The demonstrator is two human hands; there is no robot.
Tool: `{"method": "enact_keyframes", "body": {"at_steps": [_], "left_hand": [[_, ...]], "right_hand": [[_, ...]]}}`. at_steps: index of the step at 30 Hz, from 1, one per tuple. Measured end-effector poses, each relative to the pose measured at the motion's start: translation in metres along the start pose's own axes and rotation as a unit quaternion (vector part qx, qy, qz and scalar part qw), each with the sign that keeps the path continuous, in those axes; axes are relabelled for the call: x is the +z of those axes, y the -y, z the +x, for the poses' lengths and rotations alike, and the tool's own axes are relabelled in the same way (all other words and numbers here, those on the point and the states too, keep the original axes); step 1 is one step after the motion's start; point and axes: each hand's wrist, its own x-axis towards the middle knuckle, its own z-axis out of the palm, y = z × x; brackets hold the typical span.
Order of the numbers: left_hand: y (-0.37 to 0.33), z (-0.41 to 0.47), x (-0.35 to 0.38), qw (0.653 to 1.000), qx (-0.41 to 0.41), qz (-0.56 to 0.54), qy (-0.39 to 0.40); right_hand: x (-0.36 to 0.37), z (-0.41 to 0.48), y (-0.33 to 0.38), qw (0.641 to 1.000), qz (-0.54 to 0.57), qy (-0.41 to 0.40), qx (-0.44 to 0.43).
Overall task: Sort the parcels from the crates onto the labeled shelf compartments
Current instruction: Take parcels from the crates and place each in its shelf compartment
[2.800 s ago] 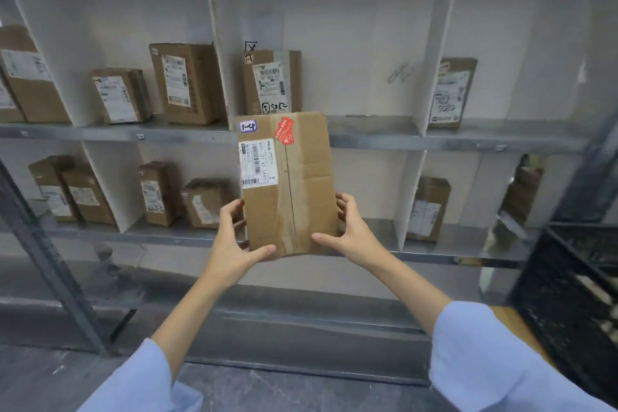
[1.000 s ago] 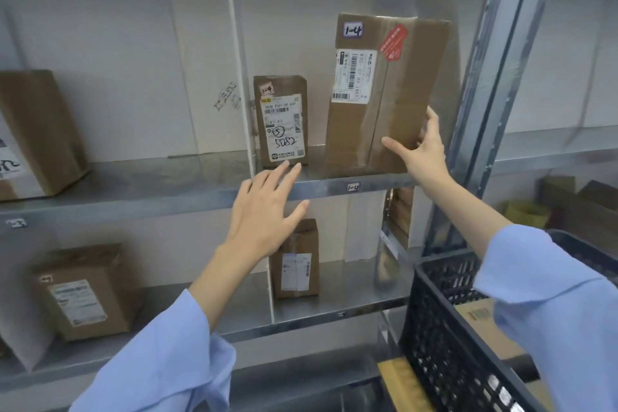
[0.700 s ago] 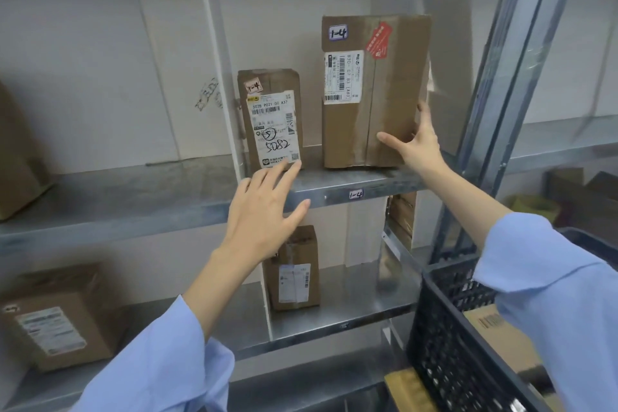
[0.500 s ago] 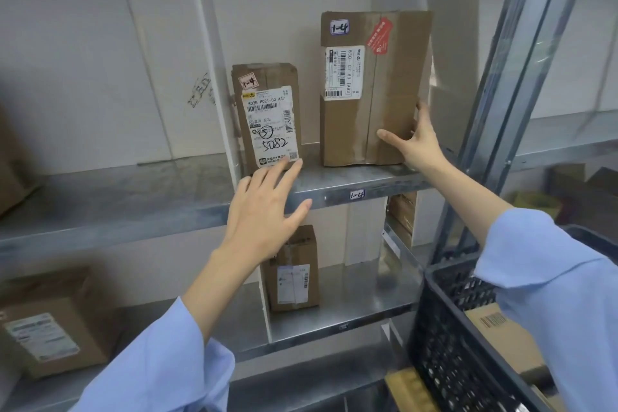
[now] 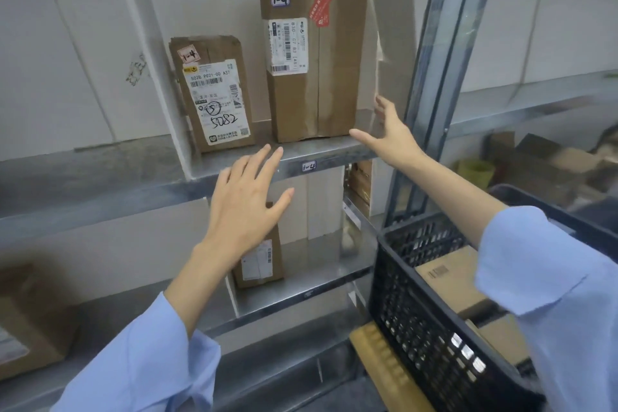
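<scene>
The tall brown cardboard parcel (image 5: pixel 314 60) stood upright on the grey metal shelf (image 5: pixel 337 148) marked 1-4, the right hand (image 5: pixel 391 137) spread wide just beside it, the left hand (image 5: pixel 247 204) wide and empty lower down.

The left hand (image 5: pixel 247 207) is hiding the upper part of the lower parcel (image 5: pixel 262 266). The frame's left edge is cutting off a box (image 5: pixel 30 321). The right sleeve (image 5: pixel 551 294) is covering part of the crate (image 5: pixel 428 318) and its parcels (image 5: pixel 448 278), whose print is reading too small. Boxes (image 5: pixel 548 160) far right are showing only as blur.
</scene>
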Motion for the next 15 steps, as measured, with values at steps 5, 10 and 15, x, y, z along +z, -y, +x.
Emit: {"method": "enact_keyframes", "body": {"at_steps": [5,10,15], "left_hand": [[-0.054,-0.012,0.010,0.998,0.041,-0.035,0.021],[-0.115,-0.024,0.025,0.991,0.087,-0.081,0.065],[-0.175,-0.029,0.037,0.979,0.126,-0.134,0.093]], "right_hand": [[-0.041,-0.065,-0.030,0.999,-0.036,-0.003,0.029],[-0.085,-0.131,-0.079,0.993,-0.082,0.009,0.081],[-0.117,-0.185,-0.127,0.983,-0.097,0.014,0.157]]}}
